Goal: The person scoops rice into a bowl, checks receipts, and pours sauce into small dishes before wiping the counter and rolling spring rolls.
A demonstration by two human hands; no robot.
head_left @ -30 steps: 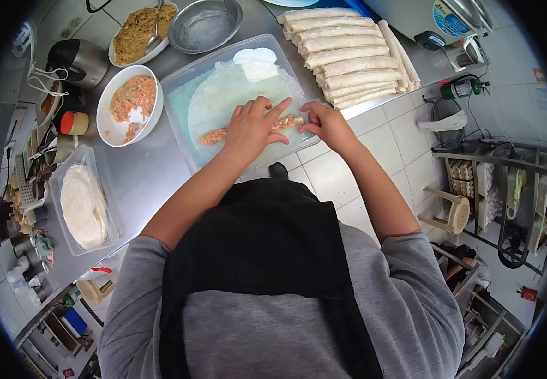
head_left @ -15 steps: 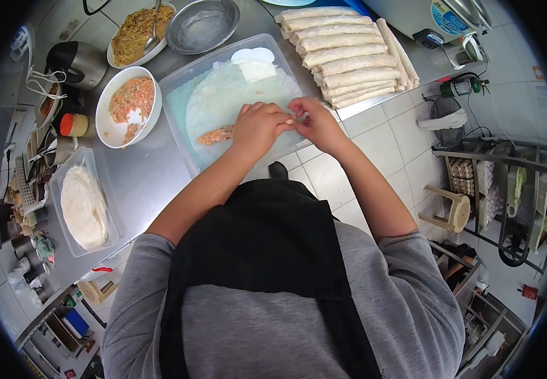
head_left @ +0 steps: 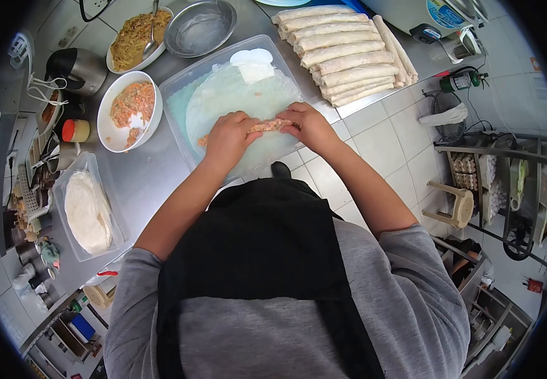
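Observation:
A thin round wrapper (head_left: 216, 101) lies spread on a clear plastic tray (head_left: 179, 79) at the table's edge. Across its near part runs a long strip of orange-pink minced filling (head_left: 267, 126). My left hand (head_left: 228, 136) curls over the strip's left stretch, with a bit of filling poking out beyond it. At the other end, my right hand (head_left: 308, 128) pinches the strip between thumb and fingers. A small white wrapper piece (head_left: 258, 71) rests on the far side of the round one. Under both palms the filling is hidden.
A white bowl of minced filling (head_left: 153, 120) stands left of the tray, with a box of stacked wrappers (head_left: 87, 211) nearer me. Finished rolls (head_left: 349, 60) are piled at the right. Behind are a metal bowl (head_left: 201, 31) and a dish of noodle-like food (head_left: 131, 44) with a spoon.
My left hand has slid left along the filling, and my hands are now farther apart. The strip's middle and right part show between them.

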